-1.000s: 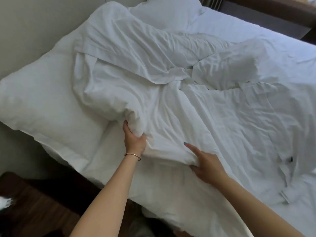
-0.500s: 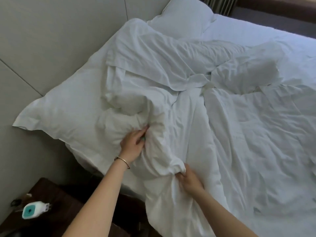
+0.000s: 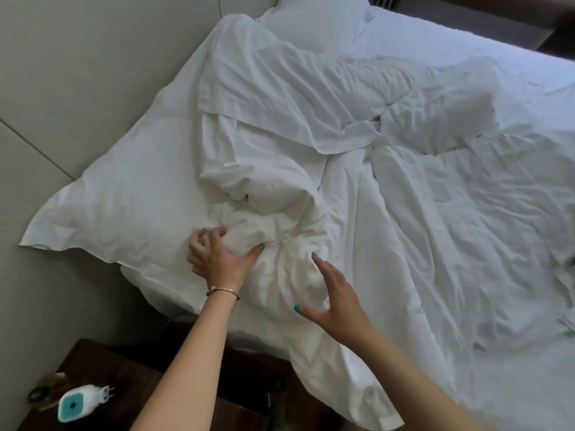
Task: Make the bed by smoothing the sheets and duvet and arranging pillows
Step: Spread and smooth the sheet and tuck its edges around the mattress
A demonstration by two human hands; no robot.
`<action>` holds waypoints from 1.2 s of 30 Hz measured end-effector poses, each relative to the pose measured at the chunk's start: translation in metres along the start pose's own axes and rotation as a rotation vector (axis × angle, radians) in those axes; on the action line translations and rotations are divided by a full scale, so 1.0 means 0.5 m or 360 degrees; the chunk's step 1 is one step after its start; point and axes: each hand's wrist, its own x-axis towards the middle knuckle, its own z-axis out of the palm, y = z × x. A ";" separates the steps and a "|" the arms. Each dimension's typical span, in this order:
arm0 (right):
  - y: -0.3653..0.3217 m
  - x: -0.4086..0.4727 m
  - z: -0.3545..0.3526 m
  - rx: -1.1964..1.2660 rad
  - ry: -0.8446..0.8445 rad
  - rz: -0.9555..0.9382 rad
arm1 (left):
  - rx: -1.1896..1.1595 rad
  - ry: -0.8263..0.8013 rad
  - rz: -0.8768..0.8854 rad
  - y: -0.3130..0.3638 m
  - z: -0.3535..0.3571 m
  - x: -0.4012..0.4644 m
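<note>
Early stage, bed mostly unmade. Left hand (image 3: 217, 256) has fingers curled into a bunched lump of the white duvet (image 3: 273, 244), thumb on one side and fingers on the other, so it grips a fold of fabric. Right hand (image 3: 333, 293) is open, fingers spread, hovering just over or lightly touching the same bunch; it holds nothing. Whether the palm actually presses the cloth cannot be told.

The bunched duvet corner sits right between and just ahead of both hands, at the near edge of the bed. A tail of it hangs off the mattress side below the right forearm. Left of the left hand lies a large flat pillow (image 3: 124, 200), partly overlapped by the duvet. Beyond the hands a loose top sheet (image 3: 280, 98) is folded back and crumpled; a second pillow (image 3: 314, 23) is far ahead near the headboard wall. To the right of the right hand the duvet spreads out wrinkled, with a raised hump further off.

Done: nothing clearly finished. Left, by judgement: untangle the bunch, pull duvet and sheet flat, square the edges, set both pillows at the head.

Below the left forearm is a dark wooden nightstand (image 3: 130, 384) with a small white-and-teal plug-in device (image 3: 77, 402) on it.
</note>
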 end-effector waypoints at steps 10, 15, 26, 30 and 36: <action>-0.211 0.119 -0.133 -0.1434 0.0076 -0.1068 | 0.0012 -0.0383 0.1121 0.101 -0.179 -0.049; -0.341 0.204 -0.176 -0.1892 -0.0299 -0.1640 | -0.0079 -0.0343 0.1301 0.119 -0.302 -0.097; -0.400 0.235 -0.241 -0.1016 0.0057 -0.1474 | 0.0069 -0.0819 0.0240 0.064 -0.390 -0.123; -0.512 0.267 -0.274 -0.0682 0.0234 -0.1576 | -0.0074 0.0210 0.0268 0.102 -0.456 -0.104; -0.519 0.364 -0.233 -0.1215 -0.0437 -0.1425 | 0.0088 0.0347 0.0140 0.040 -0.524 -0.046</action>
